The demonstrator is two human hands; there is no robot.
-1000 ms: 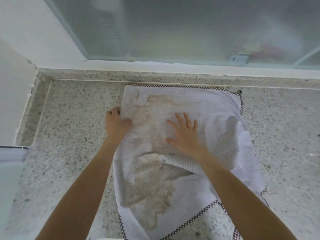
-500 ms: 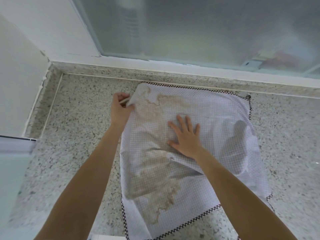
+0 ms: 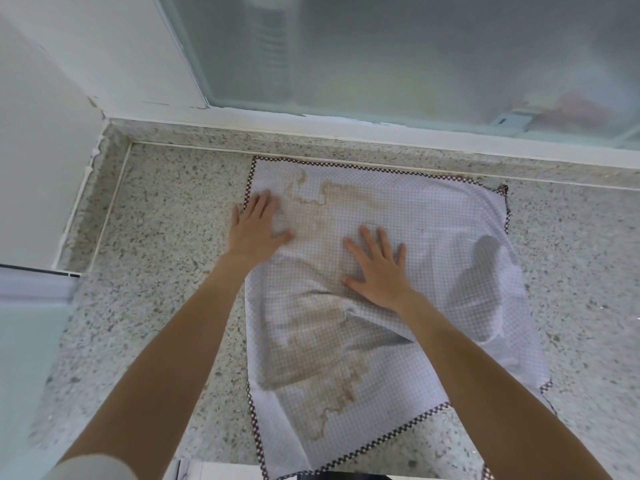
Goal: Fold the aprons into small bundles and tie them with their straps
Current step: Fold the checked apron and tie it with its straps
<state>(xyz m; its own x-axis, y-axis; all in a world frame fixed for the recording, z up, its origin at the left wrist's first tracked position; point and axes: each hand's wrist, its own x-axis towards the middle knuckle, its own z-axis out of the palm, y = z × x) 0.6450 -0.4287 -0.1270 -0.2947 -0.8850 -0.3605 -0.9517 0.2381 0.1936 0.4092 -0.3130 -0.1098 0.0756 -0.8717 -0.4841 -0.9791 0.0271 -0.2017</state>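
One white checked cloth apron (image 3: 398,244) with dark checkered trim and brown stains lies spread on the speckled grey stone table (image 3: 166,237) below the frosted window (image 3: 398,53). Both my hands press it flat, fingers straight: my left hand (image 3: 254,232), pinching its corner half a second ago, and my right hand (image 3: 379,270), unmoved.

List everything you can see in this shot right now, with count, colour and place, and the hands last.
apron: one, white fine check with dark checkered trim and brown stains, spread flat on the counter
counter: one, speckled grey stone, under the apron
frosted window: one, grey-green, behind the counter
wall: white, at left
left hand: one, flat with straight fingers, on the apron's far left corner, partly over its edge
right hand: one, flat with spread fingers, on the apron's middle
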